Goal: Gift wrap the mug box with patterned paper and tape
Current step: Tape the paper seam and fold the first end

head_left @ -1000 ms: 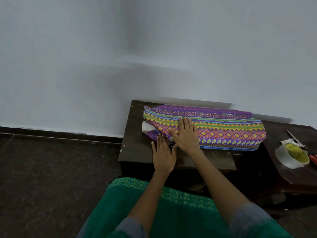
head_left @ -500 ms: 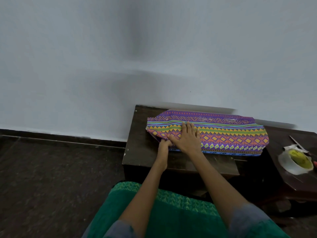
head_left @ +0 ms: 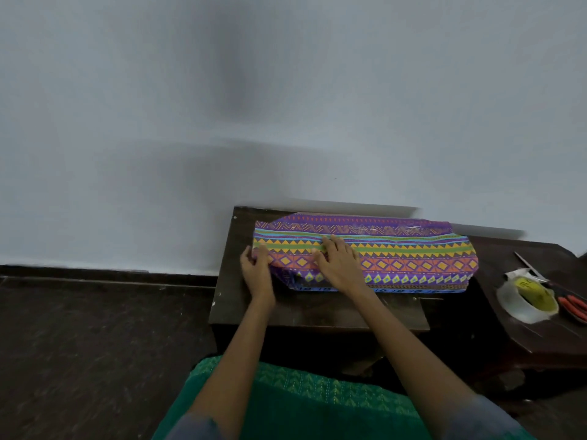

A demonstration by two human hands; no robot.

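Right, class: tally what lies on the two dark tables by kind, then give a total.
Wrapped parcels in patterned paper: 1
Tape rolls: 1
Scissors: 1
Total: 3
The box itself is hidden under the paper. The left hand pinches the parcel's end fold; the right hand presses flat on top.

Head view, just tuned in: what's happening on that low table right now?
A person is gift wrapping. The patterned paper lies wrapped over the box on the dark table. The right hand presses flat on top, while the left hand pinches and folds the paper at the left end. The right end is not yet folded shut. A tape roll and scissors wait on the side table, untouched.
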